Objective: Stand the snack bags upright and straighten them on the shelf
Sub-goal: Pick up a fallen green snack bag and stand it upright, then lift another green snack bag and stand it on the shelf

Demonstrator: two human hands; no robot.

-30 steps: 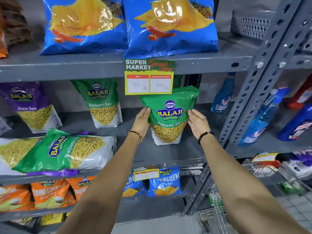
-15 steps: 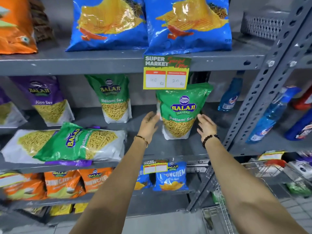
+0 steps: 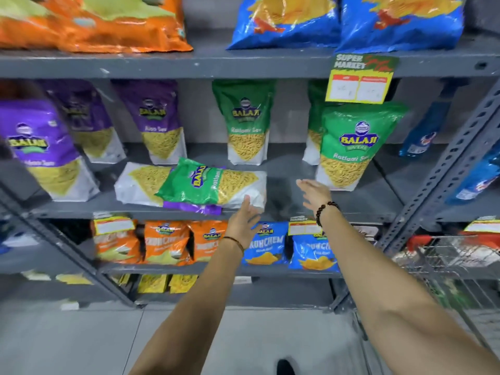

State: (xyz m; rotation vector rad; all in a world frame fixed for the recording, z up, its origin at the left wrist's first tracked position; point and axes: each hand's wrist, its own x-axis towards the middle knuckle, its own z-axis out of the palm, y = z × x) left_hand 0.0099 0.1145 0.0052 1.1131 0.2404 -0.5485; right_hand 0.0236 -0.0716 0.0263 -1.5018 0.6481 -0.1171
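Note:
A green Ratlami Sev bag [image 3: 349, 147] stands upright at the right of the middle shelf [image 3: 351, 207]. Left of it a green bag [image 3: 213, 185] lies flat across a white-and-yellow bag [image 3: 140, 182], with a purple bag [image 3: 194, 207] showing underneath. My left hand [image 3: 243, 220] is open, its fingertips at the lying green bag's right end. My right hand [image 3: 313, 194] is open and empty, hovering between the lying bags and the upright one. Another green bag [image 3: 247, 123] and purple bags [image 3: 159, 123] stand further back.
Orange [image 3: 94, 23] and blue bags [image 3: 346, 20] fill the top shelf. A yellow price tag [image 3: 359, 79] hangs from its edge. Orange [image 3: 165, 242] and blue packets [image 3: 263, 244] sit on the lower shelf. Blue bottles [image 3: 424, 131] stand at right past a slanted steel upright [image 3: 446, 163]. A wire cart [image 3: 454, 255] is low right.
Both hands have let go of the upright green bag and moved left and down toward the lying bags. The view has swung left, showing more purple bags.

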